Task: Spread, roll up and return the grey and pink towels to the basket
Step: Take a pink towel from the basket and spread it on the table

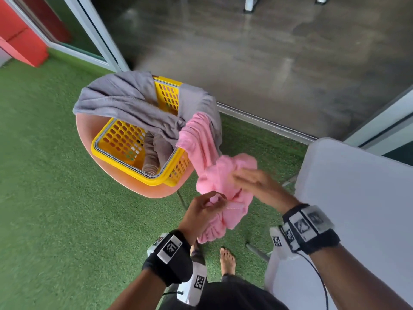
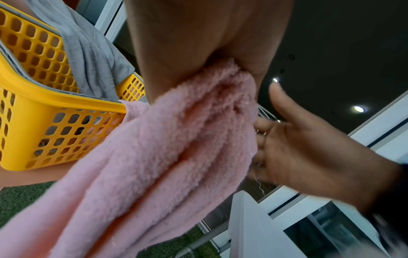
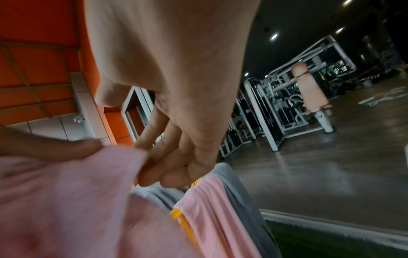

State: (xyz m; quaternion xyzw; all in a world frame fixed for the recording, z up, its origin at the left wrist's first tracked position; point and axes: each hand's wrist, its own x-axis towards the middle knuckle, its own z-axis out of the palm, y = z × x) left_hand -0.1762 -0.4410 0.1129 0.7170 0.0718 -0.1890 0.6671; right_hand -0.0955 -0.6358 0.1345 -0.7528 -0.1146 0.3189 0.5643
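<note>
A yellow basket [image 1: 123,167] stands on a pink chair [image 1: 86,130]. The grey towel [image 1: 125,99] is draped over its far rim and hangs partly inside. From the basket's right rim the pink towel [image 1: 225,173] trails down in a bunch to my hands. My left hand [image 1: 201,209] grips the towel's lower part, and in the left wrist view the pink towel [image 2: 176,148] comes out from under the curled fingers. My right hand [image 1: 257,182] is blurred, with straight fingers laid against the bunch. Its thumb stands apart in the left wrist view, right hand [image 2: 298,144].
A white table [image 1: 357,198] stands close on my right, its leg near my bare foot [image 1: 228,258]. Green turf [image 1: 44,198] covers the floor around the chair. A sliding-door track [image 1: 268,124] runs behind the basket. A rolled towel [image 1: 154,153] lies inside the basket.
</note>
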